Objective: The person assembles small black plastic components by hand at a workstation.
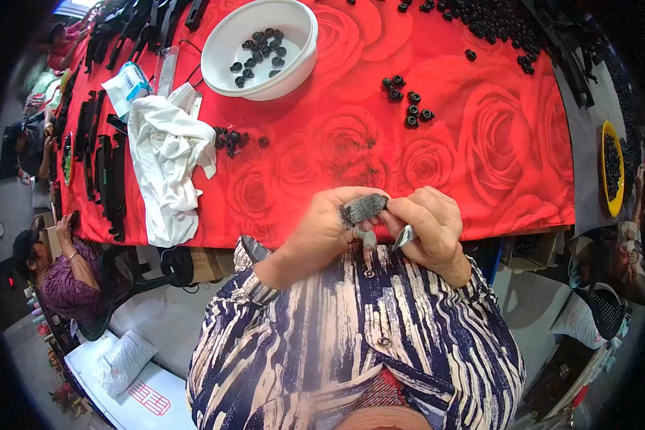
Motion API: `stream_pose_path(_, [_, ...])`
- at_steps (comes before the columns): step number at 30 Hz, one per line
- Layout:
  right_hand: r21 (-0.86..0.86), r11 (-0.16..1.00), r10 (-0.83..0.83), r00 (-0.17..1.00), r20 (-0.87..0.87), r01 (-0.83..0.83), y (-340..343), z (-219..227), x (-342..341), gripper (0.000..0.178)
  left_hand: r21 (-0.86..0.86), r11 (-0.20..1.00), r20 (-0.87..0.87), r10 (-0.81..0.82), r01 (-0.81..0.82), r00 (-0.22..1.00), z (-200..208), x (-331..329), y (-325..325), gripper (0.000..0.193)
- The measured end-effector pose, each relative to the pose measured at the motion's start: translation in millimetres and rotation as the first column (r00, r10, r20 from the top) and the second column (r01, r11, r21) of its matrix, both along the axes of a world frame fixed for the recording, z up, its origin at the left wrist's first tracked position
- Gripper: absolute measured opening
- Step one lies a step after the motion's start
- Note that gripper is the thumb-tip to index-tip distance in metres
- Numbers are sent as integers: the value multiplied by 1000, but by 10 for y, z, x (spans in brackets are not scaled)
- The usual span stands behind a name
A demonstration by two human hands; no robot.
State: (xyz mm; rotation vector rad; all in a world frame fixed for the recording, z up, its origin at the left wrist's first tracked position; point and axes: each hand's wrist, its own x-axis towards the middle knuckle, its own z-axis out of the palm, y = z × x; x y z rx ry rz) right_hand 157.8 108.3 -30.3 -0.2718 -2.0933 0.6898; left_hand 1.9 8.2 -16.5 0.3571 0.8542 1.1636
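Observation:
Close to my chest, above the near edge of the table, my two hands meet. My left hand (321, 228) has its fingers curled inward, with a dark grey, rough, fuzzy strip (363, 208) along the thumb side; whether that is a worn wrap or a held piece I cannot tell. Light grey wrapping (368, 237) covers one fingertip just below. My right hand (431, 226) pinches at the strip's dark end, and a silvery, flat blade-like piece (404, 237) sticks out beneath its fingers. Whatever small part sits between the fingertips is hidden.
Small round black parts (411, 109) lie loose on the red rose-patterned tablecloth (308, 154), some inside a white bowl (218, 61). More are heaped far right. A white cloth (166, 168) and long black strips (107, 179) occupy the left. A yellow dish (615, 204) stands right; another person (75, 276) sits left.

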Motion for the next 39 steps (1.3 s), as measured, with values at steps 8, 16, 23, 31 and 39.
stream_pose_path(8, [-396, 917, 102, 989, 103, -53, 10, 163, 151, 24, -48, 993, 95, 107, -103, 990, 43, 21, -3, 24])
stream_pose_path(16, [-461, 887, 138, 969, 207, -28, 95, 136, 117, 15, -57, 993, 56, 105, -101, 993, 33, 50, 6, 21])
stream_pose_path(23, [-456, 889, 161, 954, 254, -29, 119, 160, 133, 16, -52, 996, 60, 74, -71, 995, -7, 11, 13, 26])
stream_pose_path(31, [-437, 895, 208, 949, 235, -88, 162, 147, 140, 16, -131, 990, 127, 73, -56, 989, -19, 9, 41, 24])
stream_pose_path(39, [-435, 899, 172, 956, 239, -53, 195, 125, 136, 16, -102, 995, 100, 29, -19, 995, -27, -15, 53, 27])
